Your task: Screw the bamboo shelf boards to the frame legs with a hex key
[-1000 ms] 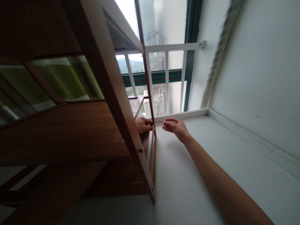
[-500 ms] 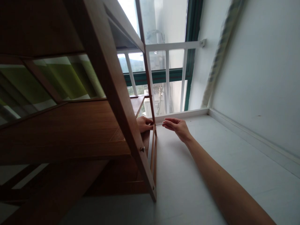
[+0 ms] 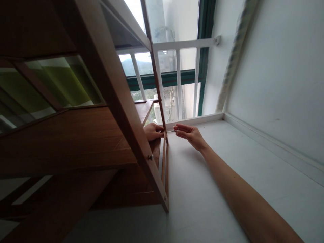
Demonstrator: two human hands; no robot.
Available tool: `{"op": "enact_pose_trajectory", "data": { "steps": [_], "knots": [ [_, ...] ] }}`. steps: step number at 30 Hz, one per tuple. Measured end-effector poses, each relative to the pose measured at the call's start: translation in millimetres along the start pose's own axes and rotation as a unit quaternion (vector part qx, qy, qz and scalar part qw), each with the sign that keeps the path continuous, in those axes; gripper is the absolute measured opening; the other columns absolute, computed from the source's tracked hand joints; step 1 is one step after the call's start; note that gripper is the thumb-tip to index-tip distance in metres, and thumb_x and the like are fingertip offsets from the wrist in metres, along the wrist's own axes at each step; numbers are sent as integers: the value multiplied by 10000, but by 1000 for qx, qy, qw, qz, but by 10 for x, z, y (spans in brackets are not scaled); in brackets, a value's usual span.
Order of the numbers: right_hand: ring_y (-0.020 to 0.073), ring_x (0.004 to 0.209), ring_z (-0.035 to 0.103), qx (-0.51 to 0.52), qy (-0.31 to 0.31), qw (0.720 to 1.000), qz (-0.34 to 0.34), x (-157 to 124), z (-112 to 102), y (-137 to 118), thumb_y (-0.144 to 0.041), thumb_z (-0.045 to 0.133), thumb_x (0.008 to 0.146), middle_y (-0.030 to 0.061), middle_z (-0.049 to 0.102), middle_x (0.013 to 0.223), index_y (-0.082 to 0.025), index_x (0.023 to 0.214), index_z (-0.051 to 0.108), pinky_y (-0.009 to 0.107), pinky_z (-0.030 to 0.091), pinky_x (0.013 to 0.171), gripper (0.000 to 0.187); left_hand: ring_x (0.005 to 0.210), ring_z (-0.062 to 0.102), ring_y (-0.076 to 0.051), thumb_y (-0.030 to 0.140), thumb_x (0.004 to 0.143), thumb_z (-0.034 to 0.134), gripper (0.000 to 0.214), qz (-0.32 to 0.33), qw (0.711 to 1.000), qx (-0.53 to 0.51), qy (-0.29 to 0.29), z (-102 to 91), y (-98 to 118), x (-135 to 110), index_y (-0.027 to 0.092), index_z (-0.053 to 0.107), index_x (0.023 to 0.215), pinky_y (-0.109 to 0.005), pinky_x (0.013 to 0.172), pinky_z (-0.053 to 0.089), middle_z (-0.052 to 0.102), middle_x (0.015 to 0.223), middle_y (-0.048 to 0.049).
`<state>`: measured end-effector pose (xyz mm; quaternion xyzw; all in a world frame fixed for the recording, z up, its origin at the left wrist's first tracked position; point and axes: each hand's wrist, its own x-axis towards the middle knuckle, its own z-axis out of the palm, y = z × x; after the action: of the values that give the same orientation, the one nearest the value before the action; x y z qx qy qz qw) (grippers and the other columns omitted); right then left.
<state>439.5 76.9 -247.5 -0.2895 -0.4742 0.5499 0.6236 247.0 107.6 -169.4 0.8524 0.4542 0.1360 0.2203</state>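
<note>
My right hand (image 3: 188,135) pinches a thin metal hex key (image 3: 171,131), its far end meeting the outer side of the rear post (image 3: 159,91) of a brown wooden shelf unit. On the inner side of that post, my left hand (image 3: 152,131) reaches past the front post (image 3: 113,87), fingers closed at the same height. What those fingers hold is too small to make out. A bolt (image 3: 150,157) sticks out of the front post lower down. My left forearm (image 3: 83,199) runs in shadow below the shelf board (image 3: 63,135).
White railing (image 3: 187,43) and a green-framed window (image 3: 204,64) stand behind the unit. To the right is a white wall (image 3: 280,74) with a skirting board (image 3: 268,148). Pale floor (image 3: 199,195) spreads under my right arm. A green and white curtain (image 3: 65,81) shows through the shelves.
The view has shifted slightly, so the shelf unit sits a little further left. My right fingers are a bit more spread along the hex key; its end stays at the post. My left hand keeps its place.
</note>
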Motion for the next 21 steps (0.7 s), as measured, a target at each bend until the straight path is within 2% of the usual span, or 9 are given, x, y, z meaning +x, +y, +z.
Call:
{"op": "enact_pose_trajectory", "data": {
  "steps": [5,8,11,16,21],
  "knots": [
    [171,813,647,-41,27,999,4,-5,22,5,-239,740,597,74,685,876,-141,915,659,356,526,784,343,613,430,-117,510,651,567,427,14,999,4,-29,1,-43,29,135,683,818,-230,576,335,517,606,18],
    [171,711,655,-67,41,997,27,-13,29,30,-291,711,642,82,679,755,-106,804,655,332,550,686,253,602,422,-112,523,656,556,435,18,999,9,-28,-2,-57,43,138,683,814,-230,586,329,520,599,25],
    [133,576,620,-101,53,992,51,-9,24,25,-324,685,673,55,641,646,-99,736,647,291,545,583,237,612,423,-114,521,651,564,444,19,999,15,-30,-8,-56,45,134,686,833,-223,580,321,520,597,29],
    [78,527,545,-151,59,982,97,7,18,-101,-296,702,661,26,585,603,-95,742,668,221,501,538,220,646,438,-117,502,665,559,448,20,999,9,-34,-10,-45,34,129,684,878,-205,586,324,535,612,38],
    [61,547,524,-170,39,975,136,3,30,-192,-238,688,683,47,599,662,-78,753,665,180,464,529,176,684,487,-136,472,663,566,410,31,999,14,-27,-20,-71,60,134,696,854,-211,619,344,598,650,23]
  ]
}}
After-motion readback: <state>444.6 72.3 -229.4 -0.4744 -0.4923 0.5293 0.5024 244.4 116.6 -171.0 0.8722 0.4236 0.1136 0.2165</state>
